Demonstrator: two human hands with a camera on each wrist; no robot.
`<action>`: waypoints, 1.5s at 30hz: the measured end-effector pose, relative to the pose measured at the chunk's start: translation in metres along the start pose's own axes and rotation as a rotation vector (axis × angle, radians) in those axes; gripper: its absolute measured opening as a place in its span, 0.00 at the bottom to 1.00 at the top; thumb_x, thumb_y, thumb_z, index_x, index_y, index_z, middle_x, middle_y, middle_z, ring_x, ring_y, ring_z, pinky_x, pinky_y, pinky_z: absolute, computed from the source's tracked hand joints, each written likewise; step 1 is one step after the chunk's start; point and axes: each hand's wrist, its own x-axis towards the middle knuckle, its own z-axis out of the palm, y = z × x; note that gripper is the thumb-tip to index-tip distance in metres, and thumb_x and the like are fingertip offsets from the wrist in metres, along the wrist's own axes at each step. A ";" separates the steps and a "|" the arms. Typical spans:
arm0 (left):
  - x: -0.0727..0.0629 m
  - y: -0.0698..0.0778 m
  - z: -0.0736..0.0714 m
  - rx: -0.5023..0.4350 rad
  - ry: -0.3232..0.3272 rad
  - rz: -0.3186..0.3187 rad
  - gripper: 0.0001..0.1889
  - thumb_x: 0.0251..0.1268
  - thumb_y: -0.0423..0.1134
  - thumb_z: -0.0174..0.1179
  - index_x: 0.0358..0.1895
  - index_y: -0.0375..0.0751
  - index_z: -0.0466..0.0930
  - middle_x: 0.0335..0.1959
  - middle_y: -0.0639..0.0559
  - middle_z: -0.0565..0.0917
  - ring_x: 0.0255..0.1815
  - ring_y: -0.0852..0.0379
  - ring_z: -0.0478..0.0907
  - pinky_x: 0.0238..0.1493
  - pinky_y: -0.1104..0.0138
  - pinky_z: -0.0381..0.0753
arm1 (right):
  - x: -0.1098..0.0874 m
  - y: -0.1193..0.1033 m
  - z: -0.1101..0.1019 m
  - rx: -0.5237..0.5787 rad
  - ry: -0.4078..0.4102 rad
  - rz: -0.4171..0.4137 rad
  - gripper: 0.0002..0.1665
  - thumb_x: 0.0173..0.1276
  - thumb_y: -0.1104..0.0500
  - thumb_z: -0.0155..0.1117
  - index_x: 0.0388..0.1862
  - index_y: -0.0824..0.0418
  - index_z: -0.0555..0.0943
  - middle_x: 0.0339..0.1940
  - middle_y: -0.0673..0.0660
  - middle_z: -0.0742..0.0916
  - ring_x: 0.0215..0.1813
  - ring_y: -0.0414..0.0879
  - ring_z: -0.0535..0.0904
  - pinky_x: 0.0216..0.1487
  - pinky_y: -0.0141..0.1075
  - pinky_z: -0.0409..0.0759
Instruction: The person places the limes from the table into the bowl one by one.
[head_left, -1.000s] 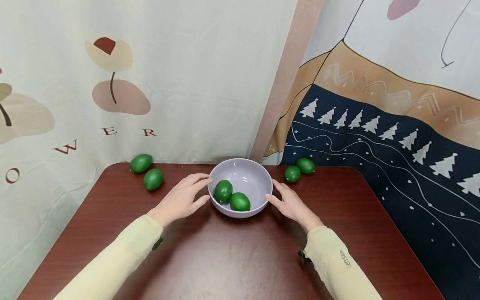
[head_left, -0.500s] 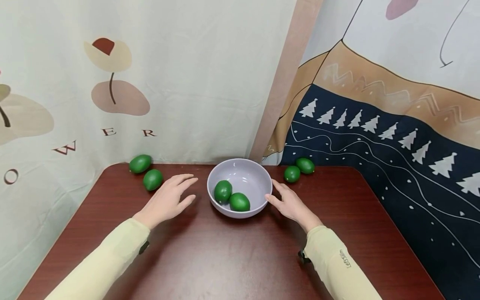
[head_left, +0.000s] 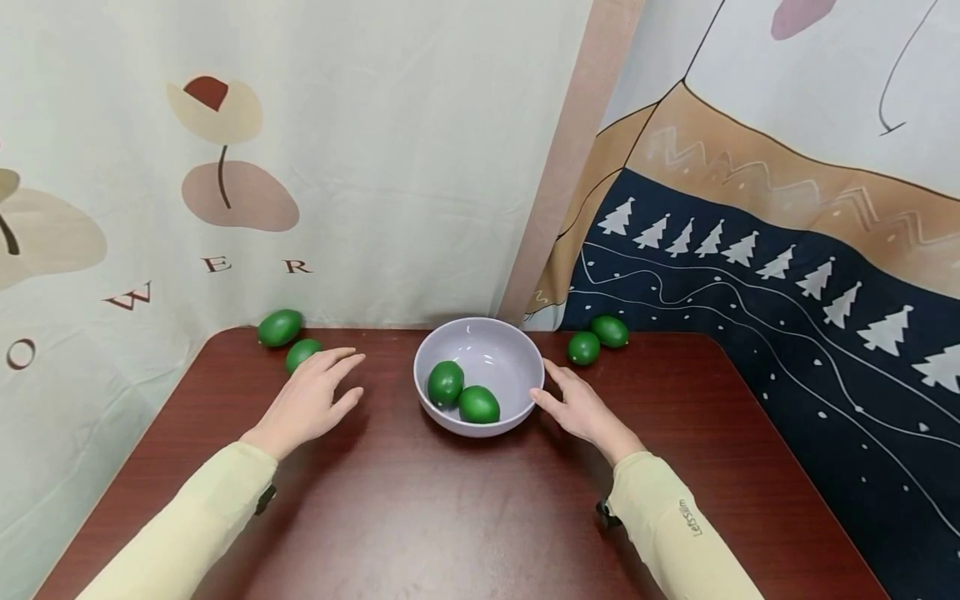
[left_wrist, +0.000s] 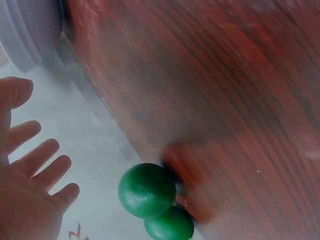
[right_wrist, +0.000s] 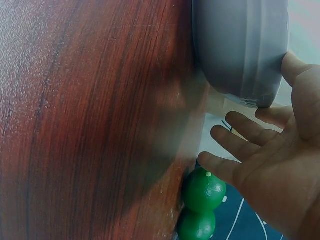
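Note:
A pale lavender bowl (head_left: 513,367) stands near the back of the table with two green limes inside, one lime (head_left: 446,383) left of the other lime (head_left: 479,404). My right hand (head_left: 585,410) is at the bowl's right side, its thumb and index fingertip right at the rim and the other fingers spread, as the right wrist view shows. My left hand (head_left: 306,402) hovers over the table left of the bowl, fingers loosely extended, holding nothing. In the head view it partly covers a lime (head_left: 302,353); another lime (head_left: 281,327) lies just behind that one.
At the back right lie two more limes, a nearer lime (head_left: 583,348) and a farther lime (head_left: 610,331). The reddish-brown table (head_left: 450,517) ends at a pale printed curtain (head_left: 390,167) behind and a dark patterned cloth (head_left: 750,333) on the right.
My left hand has come away from the bowl's left rim and moved left towards the limes there. The right hand and the bowl have stayed in place.

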 end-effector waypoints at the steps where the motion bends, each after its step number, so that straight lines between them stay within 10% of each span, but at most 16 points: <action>1: -0.001 -0.002 0.000 0.005 -0.004 -0.010 0.26 0.66 0.36 0.67 0.66 0.30 0.77 0.65 0.33 0.78 0.66 0.33 0.73 0.68 0.41 0.68 | 0.000 0.000 0.000 -0.002 0.001 -0.004 0.43 0.78 0.47 0.61 0.84 0.61 0.59 0.77 0.68 0.70 0.78 0.65 0.65 0.76 0.63 0.62; 45: -0.014 -0.054 -0.006 0.020 -0.025 -0.279 0.33 0.64 0.35 0.65 0.71 0.25 0.68 0.71 0.23 0.66 0.66 0.20 0.65 0.63 0.29 0.66 | 0.000 -0.001 0.000 -0.002 -0.006 -0.001 0.44 0.78 0.46 0.61 0.84 0.62 0.58 0.77 0.69 0.70 0.78 0.65 0.65 0.75 0.63 0.63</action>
